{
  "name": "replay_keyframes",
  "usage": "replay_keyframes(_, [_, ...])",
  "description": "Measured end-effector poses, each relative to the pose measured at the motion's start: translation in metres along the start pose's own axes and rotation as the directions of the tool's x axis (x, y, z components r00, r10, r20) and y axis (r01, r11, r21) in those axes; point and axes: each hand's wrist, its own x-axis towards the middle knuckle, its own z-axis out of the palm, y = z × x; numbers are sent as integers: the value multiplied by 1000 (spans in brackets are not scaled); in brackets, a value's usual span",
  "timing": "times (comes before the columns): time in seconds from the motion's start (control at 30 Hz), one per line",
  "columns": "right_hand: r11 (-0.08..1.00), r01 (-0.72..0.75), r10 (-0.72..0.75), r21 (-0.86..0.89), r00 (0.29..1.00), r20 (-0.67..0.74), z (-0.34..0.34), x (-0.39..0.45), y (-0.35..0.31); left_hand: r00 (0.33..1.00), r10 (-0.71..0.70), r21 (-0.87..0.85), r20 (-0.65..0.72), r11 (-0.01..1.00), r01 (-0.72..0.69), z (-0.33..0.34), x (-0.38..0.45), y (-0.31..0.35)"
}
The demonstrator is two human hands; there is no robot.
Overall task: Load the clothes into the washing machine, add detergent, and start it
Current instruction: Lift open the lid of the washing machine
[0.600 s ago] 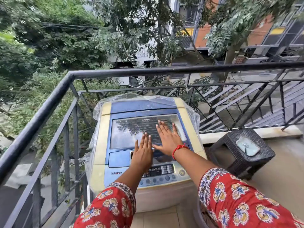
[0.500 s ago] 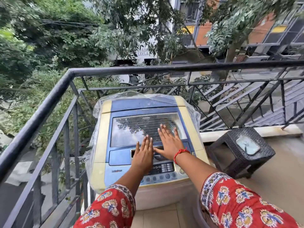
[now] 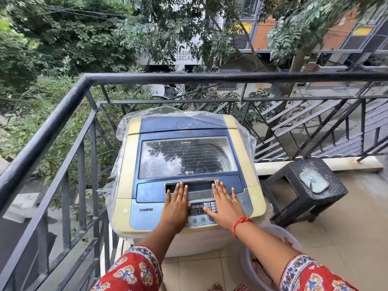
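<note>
blue rigid lid [image 3: 189, 156] of the washing machine [image 3: 186, 175] in the balcony corner is shut, hinged and likely light: both flat, straight-fingered hands, left hand [image 3: 175, 205] and right hand [image 3: 225, 204], rest at its recessed front handle [image 3: 190, 183], the proper lift point.

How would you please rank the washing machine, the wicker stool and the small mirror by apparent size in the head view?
Largest to smallest:
1. washing machine
2. wicker stool
3. small mirror, lying on the stool
</note>
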Motion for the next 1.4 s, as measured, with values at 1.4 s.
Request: replay_keyframes(1.4, [945,275,-181,179,892,-414,-86,52,-19,929,27,-56,-368,997,-51,-95,34,3])
